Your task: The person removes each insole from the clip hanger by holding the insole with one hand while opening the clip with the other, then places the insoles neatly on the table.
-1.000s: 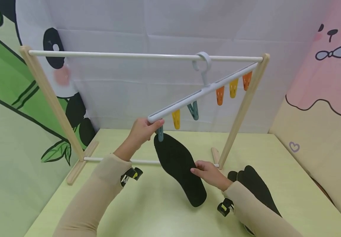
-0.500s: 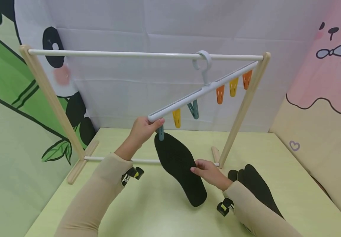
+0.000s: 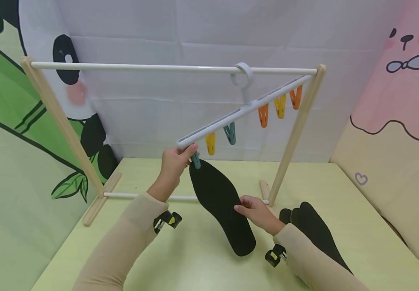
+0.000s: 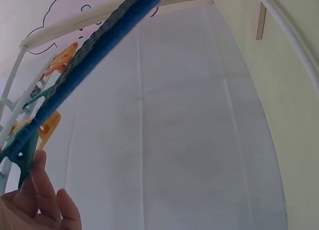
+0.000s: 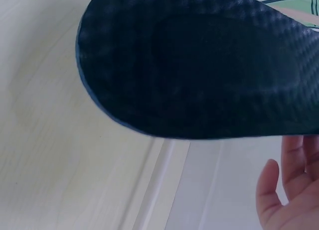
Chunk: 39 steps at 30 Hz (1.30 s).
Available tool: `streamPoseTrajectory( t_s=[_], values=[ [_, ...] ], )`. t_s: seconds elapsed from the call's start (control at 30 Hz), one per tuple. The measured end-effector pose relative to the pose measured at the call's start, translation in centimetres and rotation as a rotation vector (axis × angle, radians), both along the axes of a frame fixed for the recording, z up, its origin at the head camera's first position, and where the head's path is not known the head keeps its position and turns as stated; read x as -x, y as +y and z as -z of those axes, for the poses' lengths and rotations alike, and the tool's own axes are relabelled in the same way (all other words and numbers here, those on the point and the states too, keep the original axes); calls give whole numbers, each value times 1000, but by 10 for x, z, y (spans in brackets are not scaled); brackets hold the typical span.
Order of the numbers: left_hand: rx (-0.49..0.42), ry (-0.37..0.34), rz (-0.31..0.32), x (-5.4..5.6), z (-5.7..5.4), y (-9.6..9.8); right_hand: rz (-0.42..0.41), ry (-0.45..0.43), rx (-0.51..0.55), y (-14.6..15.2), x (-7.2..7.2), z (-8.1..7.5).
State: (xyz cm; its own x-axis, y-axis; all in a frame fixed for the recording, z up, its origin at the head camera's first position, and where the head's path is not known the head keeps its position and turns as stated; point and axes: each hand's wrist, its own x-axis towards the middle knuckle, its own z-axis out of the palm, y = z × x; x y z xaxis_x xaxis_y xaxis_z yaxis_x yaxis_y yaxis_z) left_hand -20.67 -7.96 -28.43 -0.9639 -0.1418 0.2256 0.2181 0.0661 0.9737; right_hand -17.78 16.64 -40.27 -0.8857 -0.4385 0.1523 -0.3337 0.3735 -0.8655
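In the head view, a black insole (image 3: 221, 206) hangs slanted over the table. My right hand (image 3: 259, 213) pinches its side edge, thumb on the face turned to me. A teal clothespin (image 3: 195, 160), at the near end of the white clip hanger (image 3: 227, 117), overlaps the insole's upper tip. My left hand (image 3: 172, 167) pinches this clothespin just under the hanger bar. The left wrist view shows the insole edge-on, a blue-edged strip (image 4: 94, 65) running into the teal clothespin (image 4: 24, 153) at my fingertips. The right wrist view shows the insole's textured underside (image 5: 199, 80).
The hanger hooks over the top rod (image 3: 140, 67) of a wooden-legged rack. Several orange, yellow and teal clothespins (image 3: 263, 115) hang along its bar. More black insoles (image 3: 316, 230) lie on the table at right, partly behind my right forearm. A white cloth (image 3: 140, 121) backs the rack.
My left hand has shifted its fingers on the teal clothespin, which now tilts. The hanger and its hook have moved slightly left, and the rack's top has shifted a little left. The right hand stays put.
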Motion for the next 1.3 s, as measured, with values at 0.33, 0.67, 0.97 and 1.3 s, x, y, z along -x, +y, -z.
streamPoseTrajectory(
  t_s=[0.33, 0.67, 0.97, 1.3],
  values=[
    [-42, 107, -16, 2, 5, 1, 18, 1, 15, -2, -1, -2],
    [-11, 199, -34, 1, -1, 3, 7, -5, 57, -4, 0, -2],
    [-27, 183, -16, -1, -5, 3, 4, -7, 56, -5, 1, 0],
    [-20, 173, -11, 2, -6, 0, 2, -16, 60, -9, -3, -3]
  ],
)
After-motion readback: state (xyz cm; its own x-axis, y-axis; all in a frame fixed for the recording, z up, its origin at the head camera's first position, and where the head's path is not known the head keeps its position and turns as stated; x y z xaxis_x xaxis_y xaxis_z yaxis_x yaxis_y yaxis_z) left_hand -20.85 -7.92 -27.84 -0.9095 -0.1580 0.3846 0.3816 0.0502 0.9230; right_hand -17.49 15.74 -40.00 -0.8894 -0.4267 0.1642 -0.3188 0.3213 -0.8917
